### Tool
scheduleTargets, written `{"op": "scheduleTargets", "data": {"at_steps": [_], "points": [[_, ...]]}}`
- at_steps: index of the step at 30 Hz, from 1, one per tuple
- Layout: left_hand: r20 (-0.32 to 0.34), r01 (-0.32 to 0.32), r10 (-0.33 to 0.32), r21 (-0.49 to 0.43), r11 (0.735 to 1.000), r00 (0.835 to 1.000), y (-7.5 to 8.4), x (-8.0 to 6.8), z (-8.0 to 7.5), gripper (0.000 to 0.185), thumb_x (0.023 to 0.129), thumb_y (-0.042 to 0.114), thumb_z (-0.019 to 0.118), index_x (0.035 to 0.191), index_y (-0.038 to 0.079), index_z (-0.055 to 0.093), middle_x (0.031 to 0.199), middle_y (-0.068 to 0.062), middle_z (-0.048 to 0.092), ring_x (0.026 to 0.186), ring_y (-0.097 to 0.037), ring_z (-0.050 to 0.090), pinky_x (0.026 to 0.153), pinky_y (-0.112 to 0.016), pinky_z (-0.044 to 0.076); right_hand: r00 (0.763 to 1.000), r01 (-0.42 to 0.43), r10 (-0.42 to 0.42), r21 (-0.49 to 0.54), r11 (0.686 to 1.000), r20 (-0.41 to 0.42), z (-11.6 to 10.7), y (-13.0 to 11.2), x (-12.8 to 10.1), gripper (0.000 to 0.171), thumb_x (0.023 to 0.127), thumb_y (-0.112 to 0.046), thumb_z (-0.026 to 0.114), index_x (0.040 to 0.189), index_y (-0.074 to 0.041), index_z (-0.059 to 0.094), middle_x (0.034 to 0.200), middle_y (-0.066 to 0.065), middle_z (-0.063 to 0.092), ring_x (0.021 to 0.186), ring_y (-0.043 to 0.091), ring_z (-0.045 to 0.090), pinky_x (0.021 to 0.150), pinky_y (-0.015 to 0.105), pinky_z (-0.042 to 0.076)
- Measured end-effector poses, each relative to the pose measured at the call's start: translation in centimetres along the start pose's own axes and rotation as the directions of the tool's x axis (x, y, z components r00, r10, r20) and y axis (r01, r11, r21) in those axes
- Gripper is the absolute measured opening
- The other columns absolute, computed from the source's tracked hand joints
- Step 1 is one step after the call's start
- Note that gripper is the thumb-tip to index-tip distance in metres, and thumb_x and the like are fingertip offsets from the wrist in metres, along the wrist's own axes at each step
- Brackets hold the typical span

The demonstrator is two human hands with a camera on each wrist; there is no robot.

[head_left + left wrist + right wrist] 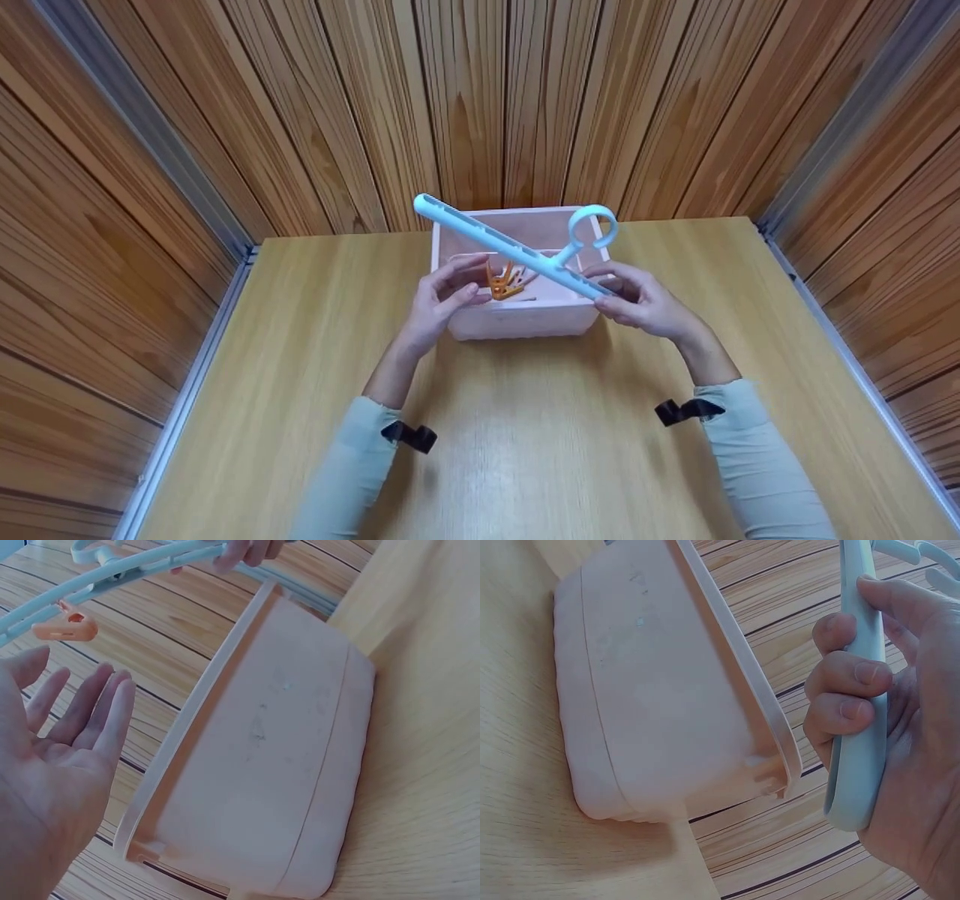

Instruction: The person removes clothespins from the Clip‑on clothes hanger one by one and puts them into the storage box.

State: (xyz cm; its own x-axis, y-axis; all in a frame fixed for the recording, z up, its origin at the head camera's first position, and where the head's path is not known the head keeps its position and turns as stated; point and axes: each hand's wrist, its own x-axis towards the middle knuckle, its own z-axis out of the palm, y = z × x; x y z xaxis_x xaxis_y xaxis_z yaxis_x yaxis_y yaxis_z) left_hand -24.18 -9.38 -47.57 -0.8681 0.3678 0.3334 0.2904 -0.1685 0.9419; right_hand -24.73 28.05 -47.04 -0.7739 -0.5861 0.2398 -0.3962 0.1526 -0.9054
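A light blue clip hanger (480,234), a slotted bar with a ring-shaped hook, slants above the bin. My right hand (649,304) grips its lower right end, fingers curled round the bar in the right wrist view. An orange clothes peg (66,630) hangs from the bar's underside in the left wrist view. Just below it is my left hand (441,304), palm up with fingers spread and nothing in them. A gap shows between those fingertips and the peg.
The pale pink plastic bin (517,324) stands on the wooden table (517,435) near its back edge. Some thin pale pieces (525,279) show inside it. Wood-plank walls (465,105) rise behind and at both sides.
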Motion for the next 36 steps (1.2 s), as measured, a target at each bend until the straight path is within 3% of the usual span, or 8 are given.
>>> {"op": "scheduleTargets", "data": {"at_steps": [6, 10, 16, 20, 28, 32, 36], "points": [[0.011, -0.002, 0.002, -0.001, 1.0, 1.0, 0.4, -0.1, 0.3, 0.052, 0.108, 0.002, 0.059, 0.158, -0.009, 0.052, 0.156, -0.033, 0.058, 0.139, -0.034, 0.072, 0.102, -0.04, 0.068, 1.0, -0.011, 0.011, 0.019, 1.0, 0.009, 0.3, 0.1, 0.1, 0.04, 0.108, 0.006, 0.059, 0.148, 0.009, 0.055, 0.093, 0.001, 0.068, 0.069, 0.004, 0.056, 0.058, 0.017, 0.046], [0.017, 0.0, 0.0, 0.022, 1.0, 1.0, 0.5, -0.1, 0.4, 0.051, 0.106, 0.0, 0.063, 0.156, -0.008, 0.055, 0.156, -0.03, 0.059, 0.136, -0.028, 0.074, 0.102, -0.039, 0.068, 1.0, -0.009, 0.008, 0.024, 1.0, 0.021, 0.5, 0.2, 0.3, 0.04, 0.108, 0.005, 0.059, 0.147, 0.008, 0.056, 0.095, -0.007, 0.068, 0.069, 0.004, 0.056, 0.06, 0.018, 0.047], [0.046, 0.039, -0.039, 0.01, 0.999, 0.998, 0.7, -0.2, 0.4, 0.046, 0.106, 0.001, 0.068, 0.15, -0.011, 0.062, 0.143, -0.028, 0.075, 0.121, -0.016, 0.081, 0.101, -0.035, 0.068, 1.0, 0.001, -0.002, 0.031, 1.0, 0.018, 0.9, 0.5, 0.4, 0.039, 0.107, 0.006, 0.06, 0.146, 0.008, 0.057, 0.097, -0.003, 0.07, 0.069, 0.003, 0.056, 0.059, 0.017, 0.047], [0.075, 0.049, -0.046, -0.029, 0.998, 0.996, 0.9, -0.3, 0.2, 0.045, 0.108, 0.003, 0.07, 0.151, -0.011, 0.063, 0.141, -0.028, 0.076, 0.112, -0.014, 0.084, 0.099, -0.034, 0.069, 1.0, -0.01, 0.01, 0.024, 1.0, 0.007, 1.0, 0.5, 0.4, 0.038, 0.107, 0.006, 0.062, 0.145, 0.008, 0.058, 0.099, -0.002, 0.073, 0.069, 0.001, 0.057, 0.058, 0.016, 0.046], [0.089, 0.03, -0.032, 0.019, 0.999, 0.995, 0.8, -0.3, -0.4, 0.053, 0.107, 0.022, 0.079, 0.149, -0.009, 0.065, 0.136, -0.015, 0.081, 0.117, -0.012, 0.081, 0.1, -0.032, 0.068, 0.998, -0.015, 0.012, 0.066, 0.998, 0.058, 1.0, 0.5, 0.3, 0.037, 0.108, 0.006, 0.059, 0.145, 0.007, 0.056, 0.093, -0.005, 0.068, 0.062, 0.009, 0.052, 0.056, 0.018, 0.044], [0.155, 0.024, -0.026, 0.016, 1.0, 0.988, 1.2, -0.3, -0.7, 0.055, 0.107, 0.022, 0.079, 0.149, -0.01, 0.064, 0.133, -0.019, 0.08, 0.113, -0.013, 0.083, 0.099, -0.031, 0.068, 0.996, -0.008, 0.0, 0.09, 0.996, 0.088, 0.8, 0.5, 0.2, 0.034, 0.109, 0.007, 0.057, 0.143, 0.009, 0.055, 0.088, 0.0, 0.065, 0.057, 0.015, 0.048, 0.054, 0.018, 0.042], [0.235, 0.043, -0.047, 0.025, 0.999, 0.971, 1.5, -0.3, -0.9, 0.07, 0.103, 0.036, 0.083, 0.153, -0.008, 0.062, 0.126, -0.014, 0.08, 0.109, -0.014, 0.084, 0.097, -0.029, 0.067, 0.994, 0.002, -0.012, 0.086, 0.996, 0.108, 0.7, 0.5, 0.1, 0.033, 0.108, 0.007, 0.057, 0.142, 0.009, 0.056, 0.085, -0.001, 0.062, 0.056, 0.02, 0.046, 0.052, 0.019, 0.042]]}}
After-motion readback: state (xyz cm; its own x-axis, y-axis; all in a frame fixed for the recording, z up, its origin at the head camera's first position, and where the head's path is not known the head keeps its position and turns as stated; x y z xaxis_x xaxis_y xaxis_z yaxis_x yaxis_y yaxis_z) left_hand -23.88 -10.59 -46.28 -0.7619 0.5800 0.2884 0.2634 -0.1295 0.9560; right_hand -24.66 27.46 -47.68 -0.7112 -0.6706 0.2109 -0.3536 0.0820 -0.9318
